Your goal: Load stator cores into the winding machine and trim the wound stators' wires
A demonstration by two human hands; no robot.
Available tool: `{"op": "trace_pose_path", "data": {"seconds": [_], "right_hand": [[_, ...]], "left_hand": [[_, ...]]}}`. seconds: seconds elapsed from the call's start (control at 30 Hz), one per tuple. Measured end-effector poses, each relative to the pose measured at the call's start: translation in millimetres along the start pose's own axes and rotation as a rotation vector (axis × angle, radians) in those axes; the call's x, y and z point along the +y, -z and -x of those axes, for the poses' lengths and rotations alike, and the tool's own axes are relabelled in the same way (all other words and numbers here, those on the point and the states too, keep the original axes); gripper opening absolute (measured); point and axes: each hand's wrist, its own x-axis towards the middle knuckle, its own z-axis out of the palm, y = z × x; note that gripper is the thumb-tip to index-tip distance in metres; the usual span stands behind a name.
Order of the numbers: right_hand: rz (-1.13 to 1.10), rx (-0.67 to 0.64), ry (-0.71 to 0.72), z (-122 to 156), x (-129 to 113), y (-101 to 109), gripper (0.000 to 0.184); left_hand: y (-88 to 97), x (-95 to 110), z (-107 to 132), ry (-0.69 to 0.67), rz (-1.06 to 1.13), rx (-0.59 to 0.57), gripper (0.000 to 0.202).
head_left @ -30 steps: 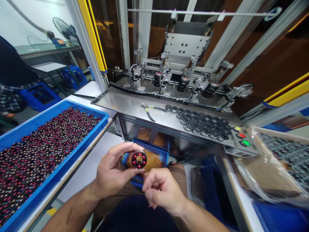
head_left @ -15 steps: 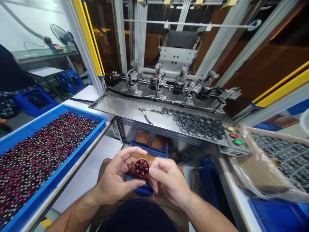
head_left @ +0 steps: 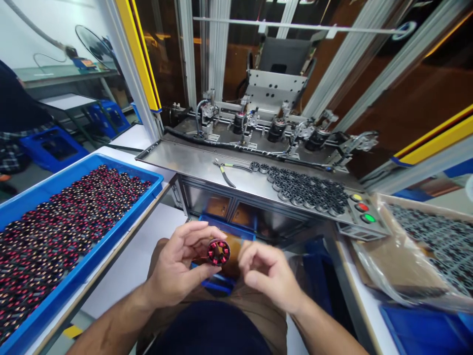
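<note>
1. The left hand (head_left: 173, 268) is grasping one wound ring (head_left: 213, 253) between thumb and fingers, above the person's lap; the fingers are hiding its rear and part of its edge.
2. The right hand (head_left: 272, 276) is hovering near the ring, not touching it, fingers curling toward the thumb; blur is softening the fingertips, so whether they are pinching anything cannot be told.
3. At the left, the frame is cutting off another person (head_left: 22, 106) and the near end of one blue tray (head_left: 158, 183).
4. Wound parts (head_left: 84, 212) are crowding the tray too densely for counting.
5. On the metal shelf (head_left: 177, 158), one pair of pliers (head_left: 224, 174) is lying beside clustered dark rings (head_left: 308, 190), which are overlapping too much for a count.
6. Three buttons, yellow, red and green (head_left: 367, 218), are topping the control box (head_left: 364, 230).
7. Behind the shelf, three black cylinders (head_left: 276, 132) are standing among metal fittings.
8. At the right, the frame is cropping one carton (head_left: 395, 268); its gray parts (head_left: 436, 236) are lying uncountably close.
</note>
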Motion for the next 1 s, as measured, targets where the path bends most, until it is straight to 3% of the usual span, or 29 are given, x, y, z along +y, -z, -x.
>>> {"op": "trace_pose_path", "data": {"seconds": [0.1, 0.2, 0.33, 0.5, 0.7, 0.8, 0.9, 1.0], "right_hand": [[0.117, 0.089, 0.142, -7, -19, 1, 0.033], [0.184, 0.118, 0.181, -12, -27, -10, 0.03], [0.11, 0.143, 0.188, -13, -17, -23, 0.02], [-0.064, 0.224, 0.207, -7, -4, -27, 0.016], [-0.087, 0.291, 0.264, -4, -1, -28, 0.014], [-0.052, 0.314, 0.277, -3, 1, -28, 0.015], [-0.01, 0.316, 0.268, -2, 6, -29, 0.015], [0.007, 0.299, 0.245, 0, 11, -30, 0.016]], "left_hand": [[-3.5, 1, 2, -0.04, -0.093, -0.01, 0.074], [-5.3, 2, 6, -0.058, -0.12, -0.032, 0.074], [-3.7, 5, 8, 0.009, -0.103, -0.026, 0.075], [-3.7, 5, 2, 0.122, 0.157, -0.052, 0.068], [-4.0, -7, -5, 0.275, 0.373, -0.064, 0.041], [-4.6, -10, -7, 0.32, 0.421, -0.057, 0.046], [-8.4, -12, -6, 0.33, 0.43, -0.025, 0.064], [-14.9, -13, -4, 0.251, 0.258, 0.095, 0.054]]}}
